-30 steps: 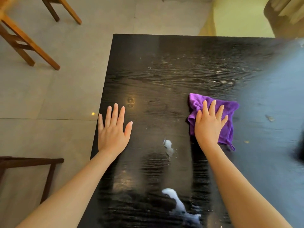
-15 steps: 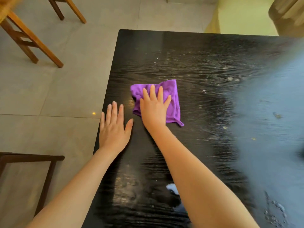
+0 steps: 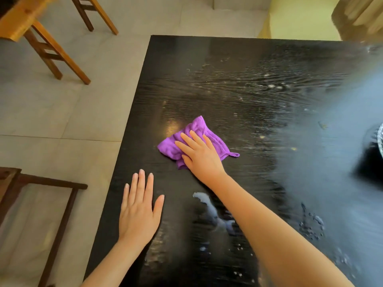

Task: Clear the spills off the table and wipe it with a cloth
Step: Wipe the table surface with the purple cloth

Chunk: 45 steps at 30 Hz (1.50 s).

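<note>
Wiping step: right hand (image 3: 199, 156) is pressing flat on cloth (image 3: 199, 131), left hand (image 3: 138, 210) is bracing open-palmed on worktop (image 3: 228, 79); next move probably calls for sweeping toward spill (image 3: 209, 206).

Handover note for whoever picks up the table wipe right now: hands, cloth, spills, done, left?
Right hand: flat, pressing the purple cloth onto the black table, left-centre.
Left hand: flat on the table near its left edge, holding nothing.
Done: nothing clearly finished; specks and streaks remain across the far half.
Left: white spill beside the right forearm, droplets at near right, then a full pass.
</note>
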{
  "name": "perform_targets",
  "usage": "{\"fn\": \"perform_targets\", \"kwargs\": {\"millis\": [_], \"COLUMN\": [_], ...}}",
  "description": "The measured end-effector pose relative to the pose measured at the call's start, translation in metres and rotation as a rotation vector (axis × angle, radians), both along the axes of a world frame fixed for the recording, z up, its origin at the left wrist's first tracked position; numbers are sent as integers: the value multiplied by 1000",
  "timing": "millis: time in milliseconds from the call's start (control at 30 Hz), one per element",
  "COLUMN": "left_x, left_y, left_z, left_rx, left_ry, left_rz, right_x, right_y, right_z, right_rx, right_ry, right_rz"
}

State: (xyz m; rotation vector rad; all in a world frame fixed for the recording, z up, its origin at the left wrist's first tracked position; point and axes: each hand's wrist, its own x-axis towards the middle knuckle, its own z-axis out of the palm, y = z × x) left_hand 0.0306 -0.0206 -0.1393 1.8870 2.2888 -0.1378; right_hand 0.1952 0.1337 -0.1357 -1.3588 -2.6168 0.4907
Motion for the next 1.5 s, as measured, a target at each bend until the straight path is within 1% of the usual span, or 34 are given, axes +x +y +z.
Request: {"fn": "perform_targets", "kwargs": {"millis": [133, 267, 433, 600, 667, 767, 867, 967, 1067, 1133, 1233, 1400, 1500], "left_x": [17, 17, 16, 13, 14, 16, 16, 16, 17, 18, 19, 19, 9], "left_y": [-29, -32, -35, -53, -53, -50, -50, -49, -51, -50, -50, -49, -51], "left_z": [2, -1, -9, -15, -14, -13, -11, -9, -8, -8, -8, -6, -3], "left_rx": [20, 66, 92, 124, 134, 123, 114, 117, 115, 114, 112, 97, 82], "left_ry": [16, -3, 1, 31, 49, 67, 55, 55, 59, 72, 76, 13, -18], "left_rz": [-4, -8, -10, -36, -35, -32, -30, -33, -38, -35, -41, -52, -129], "right_x": [51, 95, 139, 185, 208, 240, 252, 239, 207, 182, 143, 71, 31], "right_y": [-19, -32, -45, -61, -74, -99, -125, -144, -159, -166, -172, -168, -163], "right_z": [3, 8, 10, 10, 9, 9, 9, 5, -1, -2, -2, 1, 2], "right_rx": [-7, 40, 85, 76, 65, 39, 37, 49, 39, 25, 0, -56, -70], "right_ry": [24, 36, -18, -57, -59, -13, 24, 32, 37, 44, 56, 41, 39], "right_rz": [-70, -141, -187, -256, -316, -461, -591, -757, -941, -1020, -1075, -1124, -1124]}}
